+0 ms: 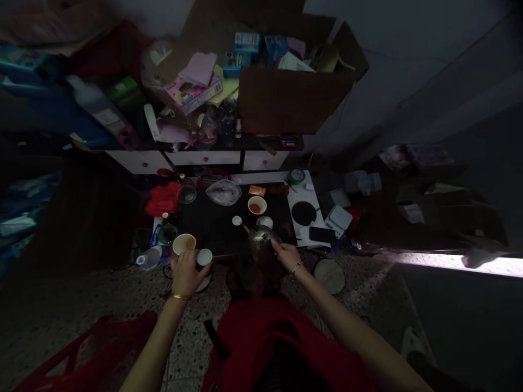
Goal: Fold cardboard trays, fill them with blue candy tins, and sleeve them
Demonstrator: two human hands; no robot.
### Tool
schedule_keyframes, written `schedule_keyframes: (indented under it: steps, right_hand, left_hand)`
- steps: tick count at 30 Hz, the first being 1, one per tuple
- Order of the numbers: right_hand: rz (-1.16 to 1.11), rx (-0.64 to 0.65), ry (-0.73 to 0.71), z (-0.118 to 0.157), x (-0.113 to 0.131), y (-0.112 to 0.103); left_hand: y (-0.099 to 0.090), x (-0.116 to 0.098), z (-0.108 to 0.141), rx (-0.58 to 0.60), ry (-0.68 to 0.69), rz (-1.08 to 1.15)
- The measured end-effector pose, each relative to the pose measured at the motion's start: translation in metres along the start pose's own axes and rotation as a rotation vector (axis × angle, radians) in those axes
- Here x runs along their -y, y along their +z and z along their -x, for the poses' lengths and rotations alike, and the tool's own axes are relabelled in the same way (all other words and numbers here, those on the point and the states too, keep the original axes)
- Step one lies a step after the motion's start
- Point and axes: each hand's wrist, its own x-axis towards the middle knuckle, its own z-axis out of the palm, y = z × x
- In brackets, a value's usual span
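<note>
My left hand (188,271) is at the table's front left, its fingers and thumb curled round a small white cup (205,257). Just beyond these fingers stands a paper cup (182,243) with something orange-brown inside. My right hand (287,255) grips the dark handle of a metal kettle (261,235), which is over the front edge of the table with its spout pointing left. Near the spout tip lies a small white round thing (236,220). Behind the kettle are a white bowl or cup (265,222), partly hidden, and another paper cup (257,205) with reddish-brown contents.
On the low dark table (204,223) are a clear plastic bag (224,192), a glass bowl (187,194) and an orange packet (257,190). A phone (322,234) and green tape (296,176) lie on the right. A plastic bottle (149,258) is at the left corner. Drawers stand behind.
</note>
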Motion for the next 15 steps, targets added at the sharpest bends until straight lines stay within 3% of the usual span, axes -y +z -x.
schedule_keyframes:
  steps: [6, 15]
  right_hand:
    - [-0.068, -0.002, -0.004, 0.0, -0.003, 0.002]
    - [-0.376, -0.042, 0.051, 0.001, -0.012, -0.002]
  left_hand:
    - [-0.005, -0.004, -0.001, 0.004, 0.001, 0.004]
    - [-0.015, -0.011, -0.013, 0.058, -0.017, -0.006]
